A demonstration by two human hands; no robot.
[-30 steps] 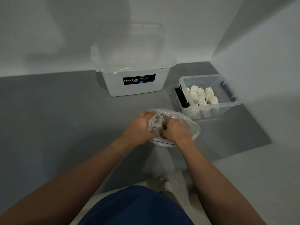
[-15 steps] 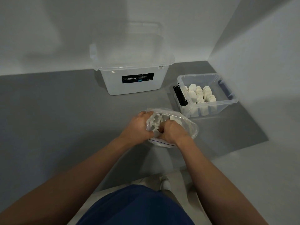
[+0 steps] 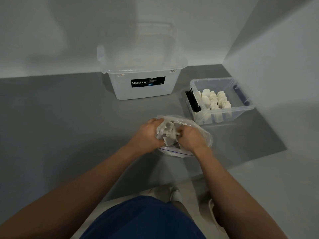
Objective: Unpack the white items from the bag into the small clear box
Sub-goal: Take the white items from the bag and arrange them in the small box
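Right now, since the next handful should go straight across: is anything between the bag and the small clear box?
Nothing visible. Only bare grey surface lies between the bag and the open small clear box. Its black latch hangs on the end facing the bag; the Megabox tub stands farther back, off that path.

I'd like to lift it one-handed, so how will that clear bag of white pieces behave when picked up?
Probably floppy: the bag is thin film, crumpled where the left hand bunches it. It would likely sag around the white pieces. Its mouth looks open where the right hand grips pieces, so tilting may spill them.
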